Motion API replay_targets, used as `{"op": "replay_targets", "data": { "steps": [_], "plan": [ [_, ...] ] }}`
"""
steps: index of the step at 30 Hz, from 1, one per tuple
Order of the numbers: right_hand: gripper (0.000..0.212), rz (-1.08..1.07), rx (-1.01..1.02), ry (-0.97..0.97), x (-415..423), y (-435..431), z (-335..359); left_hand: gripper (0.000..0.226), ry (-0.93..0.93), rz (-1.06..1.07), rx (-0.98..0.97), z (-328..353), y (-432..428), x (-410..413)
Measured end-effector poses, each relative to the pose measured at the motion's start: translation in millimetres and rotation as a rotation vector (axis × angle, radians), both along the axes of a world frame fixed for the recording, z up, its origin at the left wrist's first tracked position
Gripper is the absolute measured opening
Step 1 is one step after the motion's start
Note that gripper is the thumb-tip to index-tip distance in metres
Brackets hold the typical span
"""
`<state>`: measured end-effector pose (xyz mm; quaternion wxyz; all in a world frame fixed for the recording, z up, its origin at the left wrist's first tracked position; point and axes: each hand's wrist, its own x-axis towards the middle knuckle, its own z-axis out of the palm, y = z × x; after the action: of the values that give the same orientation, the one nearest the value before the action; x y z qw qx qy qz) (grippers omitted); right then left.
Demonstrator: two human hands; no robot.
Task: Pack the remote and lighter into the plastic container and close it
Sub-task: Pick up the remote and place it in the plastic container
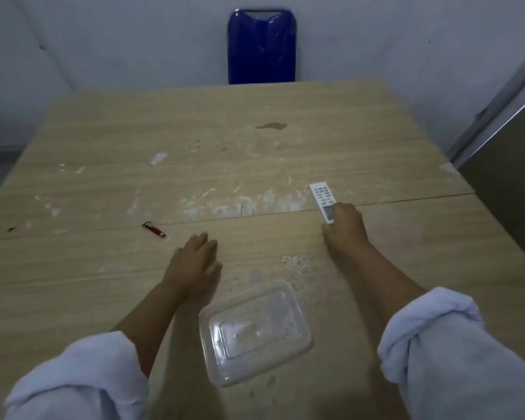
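Note:
A clear plastic container (255, 331) lies on the wooden table (255, 153) near the front edge, between my forearms. Whether its lid is on it, I cannot tell. The white remote (321, 197) rests on the table at the right, and my right hand (344, 228) grips its near end. A small red lighter (154, 230) lies at the left of the table. My left hand (194, 265) lies flat on the table, fingers apart, just right of the lighter and not touching it.
A blue chair back (262, 45) stands behind the table's far edge. A grey door or panel (509, 189) flanks the right side. White scuffs and small clear scraps (296, 263) mark the tabletop beyond the container.

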<state>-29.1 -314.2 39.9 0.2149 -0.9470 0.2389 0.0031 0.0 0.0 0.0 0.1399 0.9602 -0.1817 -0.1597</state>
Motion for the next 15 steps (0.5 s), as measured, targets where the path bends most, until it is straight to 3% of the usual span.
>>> {"op": "replay_targets", "data": {
  "steps": [8, 15],
  "plan": [
    [0.038, -0.164, 0.036, -0.090, 17.3, -3.3, -15.4, 0.056, -0.133, 0.032, -0.034, -16.2, 5.6, -10.5],
    [0.033, -0.213, 0.071, -0.123, 10.1, 3.0, -13.2, 0.056, -0.096, 0.042, -0.058, -10.2, 3.4, -12.7]
  ]
}}
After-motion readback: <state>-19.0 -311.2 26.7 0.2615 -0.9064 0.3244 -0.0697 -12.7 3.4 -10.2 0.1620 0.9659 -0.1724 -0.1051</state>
